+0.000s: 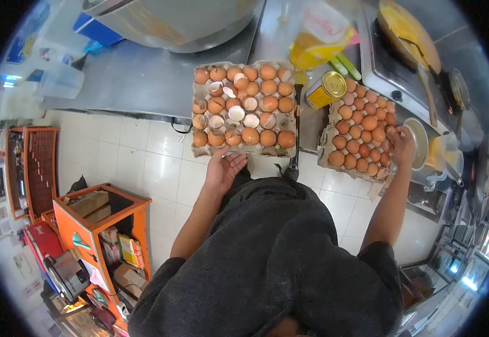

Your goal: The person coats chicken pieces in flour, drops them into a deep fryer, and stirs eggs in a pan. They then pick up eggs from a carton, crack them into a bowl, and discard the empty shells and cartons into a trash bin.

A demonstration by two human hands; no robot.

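Note:
A cardboard egg tray [244,150] full of brown eggshells, several cracked open with white insides showing, lies at the counter's front edge. My left hand [225,169] is at its near edge, palm up and fingers stretched out, with nothing in it. To the right, a second cardboard tray [324,147] carries brown eggs [366,135], with some piled on top of others. My right hand [404,146] is at that tray's right side, its fingers curled round what looks like an egg, partly hidden. Just beyond this hand stands a round light-coloured bowl [420,147].
A yellow can [326,90] stands between the trays, near a yellow pouch [320,48]. At the back right is a stove [388,78] with a pan [410,31]. A large pot [171,22] sits at the back left; an orange cabinet [101,230] stands left on the floor.

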